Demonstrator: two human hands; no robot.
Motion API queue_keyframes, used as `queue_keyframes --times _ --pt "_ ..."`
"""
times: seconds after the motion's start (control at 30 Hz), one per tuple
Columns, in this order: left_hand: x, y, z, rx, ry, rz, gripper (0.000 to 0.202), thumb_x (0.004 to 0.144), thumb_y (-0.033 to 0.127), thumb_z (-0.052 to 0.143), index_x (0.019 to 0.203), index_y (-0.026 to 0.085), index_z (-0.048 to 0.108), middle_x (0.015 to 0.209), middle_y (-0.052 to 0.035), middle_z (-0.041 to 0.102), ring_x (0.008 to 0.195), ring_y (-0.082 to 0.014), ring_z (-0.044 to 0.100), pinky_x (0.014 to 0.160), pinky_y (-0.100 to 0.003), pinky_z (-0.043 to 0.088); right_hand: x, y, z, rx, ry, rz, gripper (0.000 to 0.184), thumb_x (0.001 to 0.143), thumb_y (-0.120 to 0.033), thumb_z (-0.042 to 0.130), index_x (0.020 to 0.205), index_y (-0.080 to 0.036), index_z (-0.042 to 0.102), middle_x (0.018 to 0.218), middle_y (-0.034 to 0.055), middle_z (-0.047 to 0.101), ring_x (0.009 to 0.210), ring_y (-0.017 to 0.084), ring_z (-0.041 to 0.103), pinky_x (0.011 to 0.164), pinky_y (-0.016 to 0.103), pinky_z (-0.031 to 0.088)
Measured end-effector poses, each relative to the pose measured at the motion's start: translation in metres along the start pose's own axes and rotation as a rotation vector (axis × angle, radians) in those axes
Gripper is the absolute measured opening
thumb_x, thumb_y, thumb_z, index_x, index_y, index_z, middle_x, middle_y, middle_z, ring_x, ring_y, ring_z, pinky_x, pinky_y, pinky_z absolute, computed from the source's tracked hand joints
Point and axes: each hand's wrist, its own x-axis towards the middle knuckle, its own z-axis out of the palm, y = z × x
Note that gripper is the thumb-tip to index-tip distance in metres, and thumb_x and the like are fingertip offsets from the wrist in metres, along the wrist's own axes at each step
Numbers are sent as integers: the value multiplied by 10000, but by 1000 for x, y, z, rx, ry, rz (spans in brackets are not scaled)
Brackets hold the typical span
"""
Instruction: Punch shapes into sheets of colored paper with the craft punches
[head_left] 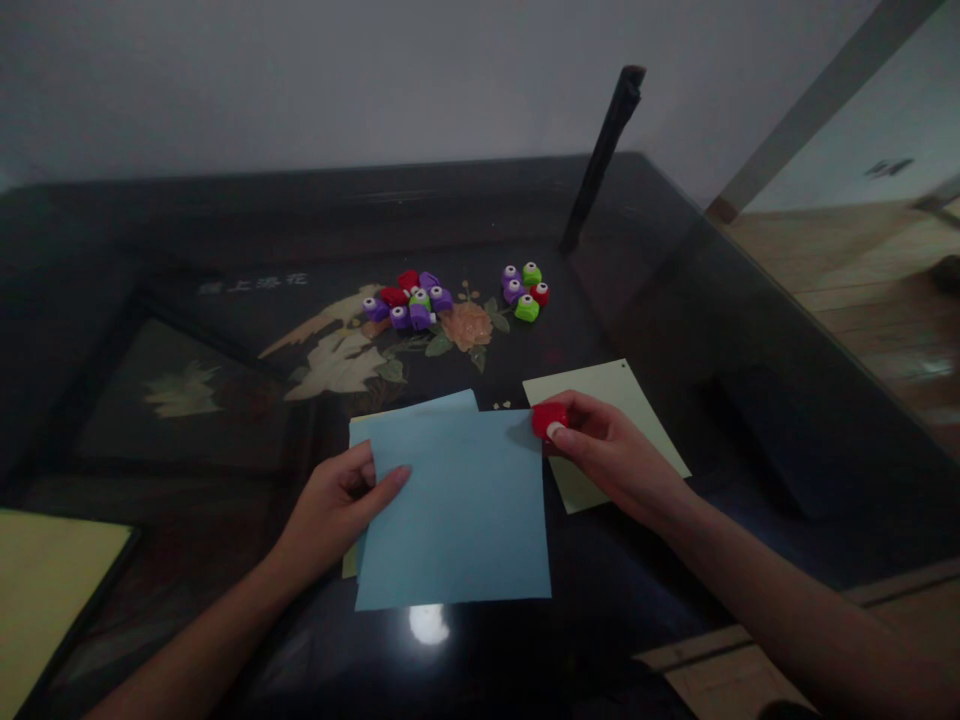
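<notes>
My left hand (349, 500) is closed on the left edge of a light blue sheet of paper (461, 520), thumb on top and fingers behind. Other blue and pale yellow sheets show behind that sheet. In my right hand (600, 440) is a small red craft punch (549, 420) with a white button, pinched between thumb and fingers. The punch sits at the top right corner of the blue sheet; whether the corner is inside its slot I cannot tell. A pale green sheet (637, 410) with a small dark hole near one corner lies under my right hand.
Purple, green and red punches lie in two clusters, a left pile (409, 300) and a right group (525, 290), on the dark glossy table (225, 230). Small paper bits (501, 405) lie beyond the sheets. A black post (604, 160) rises at the back right. Yellow paper (52, 590) lies at left.
</notes>
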Motion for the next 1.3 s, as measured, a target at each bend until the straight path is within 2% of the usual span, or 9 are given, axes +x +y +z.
queue_keyframes --times 0.1,0.2,0.4,0.53,0.8,1.0,1.1,1.3 --pt "1 0 0 15 -49 -15 294 726 392 667 589 193 499 478 59 469 437 -109 478 398 -197 373 -1 -1 3 -5 -10 -14 242 699 -339 787 858 -207 661 784 -7 611 699 118 538 636 254 446" --pt "0 0 1 -8 -78 -49 345 719 412 667 559 198 448 469 66 438 425 -106 469 385 -196 360 -3 -2 5 -3 -12 -7 252 711 -341 778 893 -211 661 806 -6 604 707 118 521 628 248 415" --pt "-2 -2 1 -69 -77 -112 287 730 411 690 630 190 535 496 42 530 445 -131 528 405 -216 403 -5 0 4 -29 -82 67 304 768 -391 719 1008 -208 680 925 36 651 781 152 550 699 285 432" --pt "-3 -2 2 -92 -70 -111 271 724 428 710 696 184 595 513 25 580 463 -144 550 405 -217 418 -3 4 1 -91 -91 69 283 809 -440 669 925 -182 666 813 26 617 743 154 542 681 286 427" --pt "-4 -4 1 -97 -94 -131 281 748 413 686 659 185 547 531 29 571 461 -134 551 413 -218 426 -3 -3 3 -459 -103 -123 363 902 -503 489 705 -201 519 642 -15 476 609 131 462 587 280 369" --pt "-6 0 4 -157 -191 -134 212 739 372 691 772 174 621 557 17 603 492 -146 586 447 -234 465 -6 -1 7 -457 -18 -151 385 901 -543 452 694 -219 460 656 -15 428 608 132 427 559 273 364" --pt "-6 4 7 -194 -244 -161 205 705 354 708 762 177 622 597 -8 650 518 -165 616 461 -256 494 -8 0 9 -435 36 -162 366 900 -526 461 691 -226 445 667 -11 424 625 139 416 566 269 368" --pt "-5 6 8 -147 -205 -152 214 706 362 691 640 188 585 544 -4 634 490 -160 597 433 -246 476 -8 -2 9 -428 -7 -125 337 906 -497 446 706 -225 438 669 -18 406 620 138 404 566 274 355"
